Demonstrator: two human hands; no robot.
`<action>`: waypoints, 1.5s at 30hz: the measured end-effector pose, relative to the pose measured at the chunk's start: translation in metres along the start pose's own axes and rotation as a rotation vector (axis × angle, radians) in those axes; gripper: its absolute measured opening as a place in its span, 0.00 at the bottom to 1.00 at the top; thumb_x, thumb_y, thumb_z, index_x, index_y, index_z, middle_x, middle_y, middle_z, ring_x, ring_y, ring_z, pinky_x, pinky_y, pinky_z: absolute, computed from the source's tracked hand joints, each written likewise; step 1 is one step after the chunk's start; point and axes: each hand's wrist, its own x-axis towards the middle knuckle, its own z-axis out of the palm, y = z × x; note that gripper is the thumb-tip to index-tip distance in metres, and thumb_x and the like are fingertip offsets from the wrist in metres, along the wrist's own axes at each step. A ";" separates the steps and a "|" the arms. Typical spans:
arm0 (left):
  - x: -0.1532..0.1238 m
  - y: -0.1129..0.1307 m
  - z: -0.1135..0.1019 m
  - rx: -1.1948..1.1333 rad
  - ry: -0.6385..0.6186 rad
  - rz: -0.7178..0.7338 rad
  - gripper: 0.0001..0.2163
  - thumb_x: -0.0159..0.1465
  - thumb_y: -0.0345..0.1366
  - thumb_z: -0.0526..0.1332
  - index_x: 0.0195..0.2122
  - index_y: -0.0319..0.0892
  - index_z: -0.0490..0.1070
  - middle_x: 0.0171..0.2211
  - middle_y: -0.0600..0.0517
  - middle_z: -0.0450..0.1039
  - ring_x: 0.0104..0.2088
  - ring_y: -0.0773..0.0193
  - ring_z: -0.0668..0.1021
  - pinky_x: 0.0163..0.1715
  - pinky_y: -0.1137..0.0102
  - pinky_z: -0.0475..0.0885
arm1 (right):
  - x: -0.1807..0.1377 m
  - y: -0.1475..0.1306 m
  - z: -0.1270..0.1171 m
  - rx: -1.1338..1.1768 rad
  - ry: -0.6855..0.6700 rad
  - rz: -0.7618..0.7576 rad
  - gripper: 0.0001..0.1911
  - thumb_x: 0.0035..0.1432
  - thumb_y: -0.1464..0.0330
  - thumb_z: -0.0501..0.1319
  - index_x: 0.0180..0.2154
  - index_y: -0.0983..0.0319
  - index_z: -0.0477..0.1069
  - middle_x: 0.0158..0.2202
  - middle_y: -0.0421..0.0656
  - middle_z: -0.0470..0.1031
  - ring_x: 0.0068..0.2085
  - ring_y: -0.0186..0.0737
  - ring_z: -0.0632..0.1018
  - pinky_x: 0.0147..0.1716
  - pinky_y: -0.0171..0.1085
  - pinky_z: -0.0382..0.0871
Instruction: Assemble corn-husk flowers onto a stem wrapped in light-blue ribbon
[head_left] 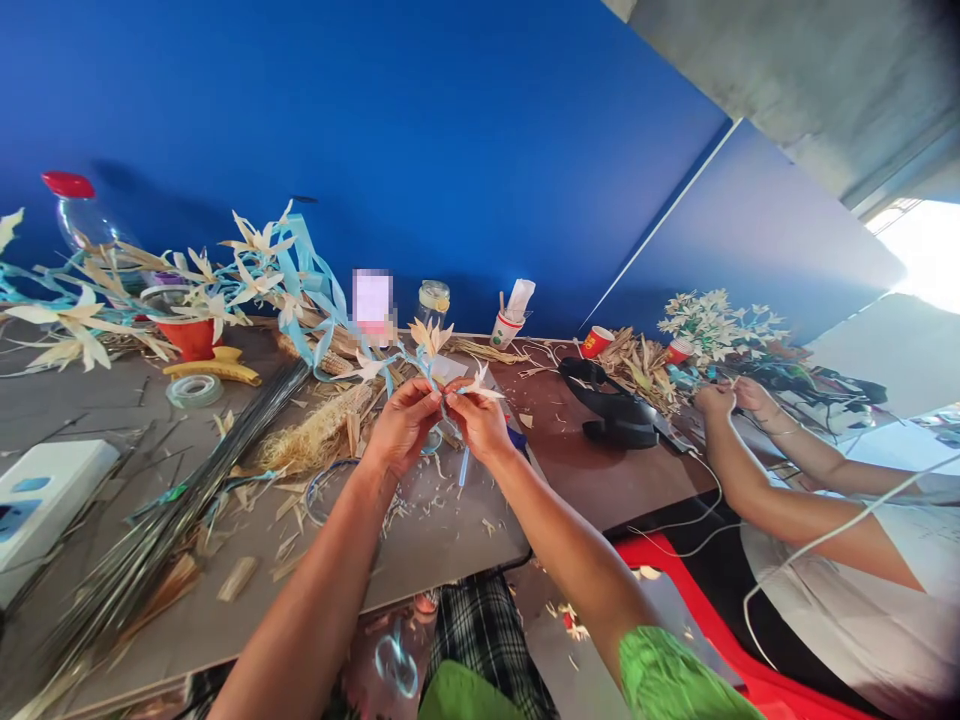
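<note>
Over the table, my left hand (403,428) and my right hand (477,424) meet with their fingertips close together, both pinching. From my left fingers rises a spray of corn-husk flowers on stems wrapped in light blue tape, with an orange-tinted flower (431,338) and a pale flower (367,368) showing. Another white husk flower (481,382) sticks out by my right fingers, which close on its stem. The exact joint between the fingertips is hidden. Light blue ribbon (304,270) hangs in loops behind, on the left.
A bundle of wires (217,480), dried corn husks (322,430) and a tape roll (193,390) lie left. More husk flowers (75,320) stand by a red cup (191,338). A jar (433,298) and a paper cup (507,328) line the wall. Right, a co-worker's hands (716,398) work beyond a black object (615,405).
</note>
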 end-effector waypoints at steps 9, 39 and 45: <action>-0.001 0.000 0.002 0.094 -0.018 0.064 0.11 0.44 0.34 0.72 0.25 0.39 0.71 0.23 0.57 0.70 0.23 0.73 0.69 0.27 0.75 0.64 | -0.003 0.010 -0.006 -0.064 -0.019 0.024 0.21 0.43 0.54 0.68 0.18 0.62 0.65 0.18 0.35 0.60 0.21 0.28 0.60 0.23 0.32 0.54; -0.006 0.009 0.006 0.037 0.031 0.119 0.11 0.47 0.37 0.71 0.22 0.40 0.68 0.24 0.56 0.68 0.25 0.73 0.68 0.30 0.74 0.63 | -0.023 -0.008 -0.024 -0.566 -0.019 0.044 0.21 0.50 0.50 0.62 0.24 0.62 0.69 0.20 0.37 0.65 0.23 0.30 0.64 0.22 0.32 0.55; -0.007 0.007 0.007 0.122 -0.024 0.104 0.10 0.47 0.36 0.71 0.21 0.40 0.69 0.21 0.56 0.67 0.24 0.72 0.66 0.29 0.73 0.61 | -0.044 -0.062 -0.025 -0.711 -0.099 -0.082 0.14 0.55 0.57 0.60 0.32 0.62 0.74 0.23 0.38 0.69 0.22 0.30 0.64 0.23 0.32 0.57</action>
